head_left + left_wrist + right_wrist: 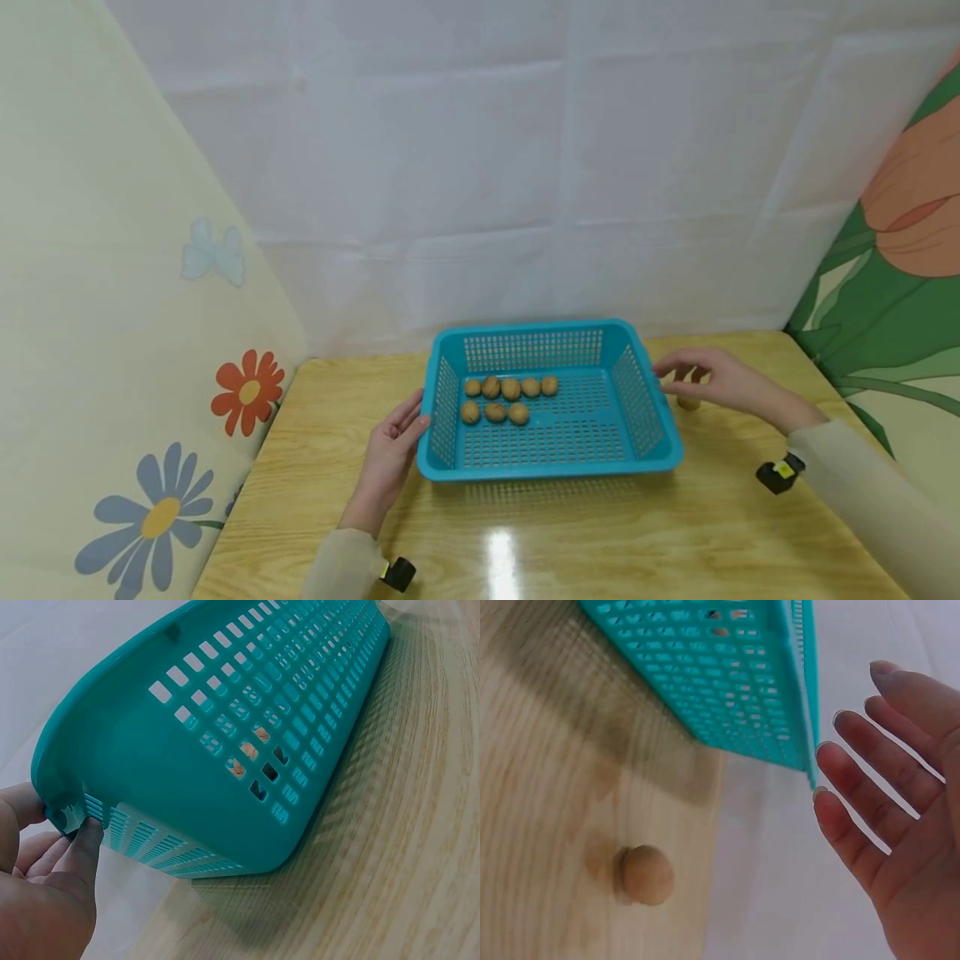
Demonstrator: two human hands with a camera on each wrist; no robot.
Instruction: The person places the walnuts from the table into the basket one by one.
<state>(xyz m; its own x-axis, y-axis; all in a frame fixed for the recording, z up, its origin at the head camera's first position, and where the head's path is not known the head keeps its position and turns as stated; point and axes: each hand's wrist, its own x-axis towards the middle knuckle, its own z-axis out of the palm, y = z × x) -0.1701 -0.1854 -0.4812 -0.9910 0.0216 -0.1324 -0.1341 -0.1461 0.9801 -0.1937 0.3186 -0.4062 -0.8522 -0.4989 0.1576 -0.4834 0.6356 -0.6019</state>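
Observation:
A blue plastic basket (555, 472) with slotted walls stands on the table. Inside it, several walnuts (511, 389) lie in two rows toward the left. My left hand (390, 454) grips the basket's left rim, thumb and fingers pinching the edge in the left wrist view. Beside the right rim is my right hand (712, 379), its fingers (851, 776) spread and loosely bent, holding nothing. One loose walnut (648, 875) lies on the table right of the basket, partly hidden behind the right hand in the head view.
The wooden table (337, 392) backs onto a white cloth wall (450, 208). Panels with printed flowers (160, 518) flank it on both sides. A small black wrist camera (780, 473) sits on the right sleeve, another (398, 574) on the left.

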